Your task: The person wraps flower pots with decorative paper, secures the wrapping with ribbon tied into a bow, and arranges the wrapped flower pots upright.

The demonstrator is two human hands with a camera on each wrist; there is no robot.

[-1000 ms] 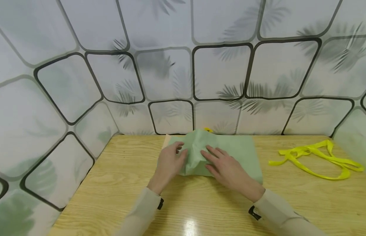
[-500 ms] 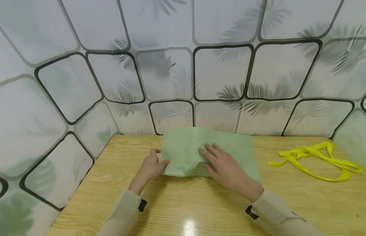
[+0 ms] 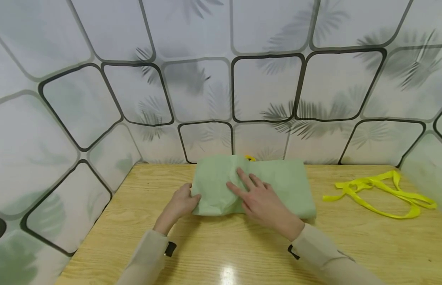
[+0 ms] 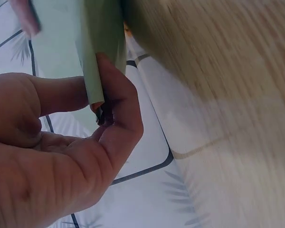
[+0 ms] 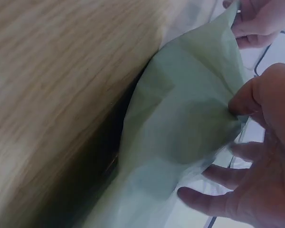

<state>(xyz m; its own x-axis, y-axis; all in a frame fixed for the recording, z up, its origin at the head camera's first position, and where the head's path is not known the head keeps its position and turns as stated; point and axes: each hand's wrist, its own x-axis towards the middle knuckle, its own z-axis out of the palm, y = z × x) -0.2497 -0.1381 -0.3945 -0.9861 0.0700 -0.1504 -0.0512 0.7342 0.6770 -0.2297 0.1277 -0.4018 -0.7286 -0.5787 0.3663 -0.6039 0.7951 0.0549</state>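
A: In the head view, where is the green sheet (image 3: 213,184) lying?

B: It is lying toward the back of the wooden table (image 3: 213,241), with the yellow ribbon (image 3: 384,192) resting well apart on the right. The left hand (image 3: 181,201) is gripping its left edge. The right hand (image 3: 261,198) is spreading its fingers over the creased middle, clasping nothing.

A: How is it likely to be handling?

B: It is looking light and thin, soft enough to be buckling yet crisp enough to be holding creases. Hard pulling would probably be wrinkling it, so the edges are offering the surest hold. Whatever may be lying underneath is hidden, and a small yellow thing (image 3: 249,158) is barely peeking over the far edge, too covered to identify.

A: What is the left wrist view adding?

B: There the thumb and fingers are pinching a folded edge. An orange sliver (image 4: 97,105) and a dark bit (image 4: 100,116) are showing at the fold's end, too shadowed to name.

A: And the right wrist view?

B: The sheet is bowing up from the table there. The thumb is touching it; how firmly the other fingers are pressing, nobody can tell. Shadow is swallowing the space beneath.
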